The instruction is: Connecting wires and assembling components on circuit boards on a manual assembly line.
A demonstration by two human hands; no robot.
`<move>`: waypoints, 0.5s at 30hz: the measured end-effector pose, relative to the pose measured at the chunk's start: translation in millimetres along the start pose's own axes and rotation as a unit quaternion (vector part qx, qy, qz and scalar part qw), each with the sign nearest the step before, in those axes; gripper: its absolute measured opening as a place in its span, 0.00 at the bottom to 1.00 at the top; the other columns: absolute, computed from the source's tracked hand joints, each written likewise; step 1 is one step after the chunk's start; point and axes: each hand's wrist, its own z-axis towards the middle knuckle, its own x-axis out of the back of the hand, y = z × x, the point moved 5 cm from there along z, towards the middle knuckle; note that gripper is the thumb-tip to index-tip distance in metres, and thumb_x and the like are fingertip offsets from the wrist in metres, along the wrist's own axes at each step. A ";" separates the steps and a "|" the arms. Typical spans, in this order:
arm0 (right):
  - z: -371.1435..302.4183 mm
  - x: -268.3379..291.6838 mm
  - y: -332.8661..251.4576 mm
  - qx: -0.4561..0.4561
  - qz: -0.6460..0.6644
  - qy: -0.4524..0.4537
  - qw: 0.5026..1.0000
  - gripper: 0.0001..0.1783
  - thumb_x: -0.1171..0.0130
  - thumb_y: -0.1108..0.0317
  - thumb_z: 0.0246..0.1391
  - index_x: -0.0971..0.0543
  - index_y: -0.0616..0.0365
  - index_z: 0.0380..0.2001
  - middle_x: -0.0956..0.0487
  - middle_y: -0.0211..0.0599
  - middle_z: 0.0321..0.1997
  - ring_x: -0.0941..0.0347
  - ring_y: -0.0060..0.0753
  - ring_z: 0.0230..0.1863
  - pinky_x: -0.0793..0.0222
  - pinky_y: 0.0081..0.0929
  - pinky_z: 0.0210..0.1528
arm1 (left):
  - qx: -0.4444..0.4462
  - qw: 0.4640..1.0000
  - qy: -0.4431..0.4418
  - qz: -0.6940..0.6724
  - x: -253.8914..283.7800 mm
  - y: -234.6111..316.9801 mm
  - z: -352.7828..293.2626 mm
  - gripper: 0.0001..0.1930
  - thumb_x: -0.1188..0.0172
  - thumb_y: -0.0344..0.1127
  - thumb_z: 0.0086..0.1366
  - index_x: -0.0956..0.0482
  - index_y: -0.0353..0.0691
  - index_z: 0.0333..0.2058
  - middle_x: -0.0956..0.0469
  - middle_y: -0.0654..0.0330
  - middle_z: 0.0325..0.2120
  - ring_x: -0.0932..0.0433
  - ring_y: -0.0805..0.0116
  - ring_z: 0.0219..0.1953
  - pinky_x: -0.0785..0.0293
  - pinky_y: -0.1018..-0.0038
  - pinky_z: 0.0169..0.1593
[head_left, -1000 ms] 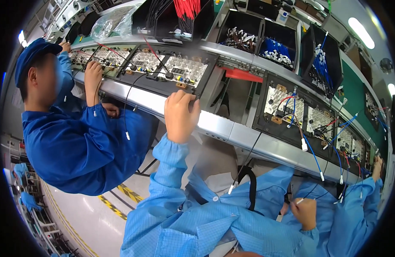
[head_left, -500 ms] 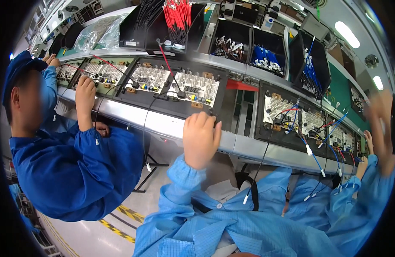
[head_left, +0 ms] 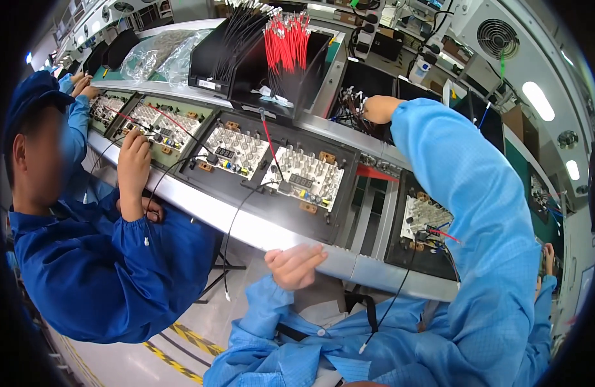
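My right hand [head_left: 380, 109] reaches over the line into a black bin [head_left: 368, 77] and its curled fingers meet dark wires with white connectors [head_left: 350, 103]. What lies between the fingertips is hidden. Near the front rail, my left hand [head_left: 296, 266] is held up, slightly blurred, its fingers stretched out and holding nothing. Beyond it, a circuit board [head_left: 304, 177] with clear round posts and a small display sits in a dark tray [head_left: 246, 184]. A red wire [head_left: 272, 145] and a black wire [head_left: 236, 219] run from this board. A similar board [head_left: 236, 151] is left of it.
Red wires [head_left: 286, 42] stand in a black box behind the boards. A co-worker in dark blue [head_left: 110, 271] works close on my left, with a hand [head_left: 135, 158] over another board. Another tray [head_left: 407, 248] lies partly under my right sleeve. The metal rail [head_left: 259, 238] runs along the front.
My right hand has swung from the far right into the bin of dark wires. My left hand has drawn back from the tray edge toward me. The view has shifted somewhat.
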 end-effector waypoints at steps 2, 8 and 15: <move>6.0 -5.3 -2.3 -0.025 0.017 0.025 0.999 0.25 0.51 0.51 0.56 0.18 0.65 0.35 0.19 0.54 0.38 0.24 0.58 0.43 0.30 0.46 0.47 | 0.017 1.000 0.002 -0.002 -0.5 -1.3 -3.7 0.18 0.50 0.32 0.52 0.14 0.61 0.36 0.17 0.79 0.39 0.26 0.77 0.41 0.50 0.73 0.58; 17.0 -15.1 -13.2 -0.074 0.029 0.006 0.997 0.27 0.49 0.48 0.55 0.17 0.65 0.33 0.18 0.53 0.38 0.22 0.54 0.43 0.28 0.45 0.49 | 0.024 1.000 -0.011 0.001 7.9 -6.2 -5.4 0.16 0.47 0.36 0.55 0.15 0.61 0.39 0.18 0.79 0.42 0.27 0.80 0.43 0.49 0.73 0.56; 35.4 -18.6 -7.4 -0.071 0.118 -0.031 0.990 0.19 0.45 0.59 0.51 0.18 0.68 0.27 0.18 0.47 0.28 0.20 0.46 0.29 0.24 0.39 0.36 | 0.017 1.000 -0.012 0.022 10.4 -12.9 -10.8 0.16 0.55 0.44 0.68 0.14 0.62 0.36 0.18 0.78 0.39 0.28 0.77 0.44 0.52 0.68 0.61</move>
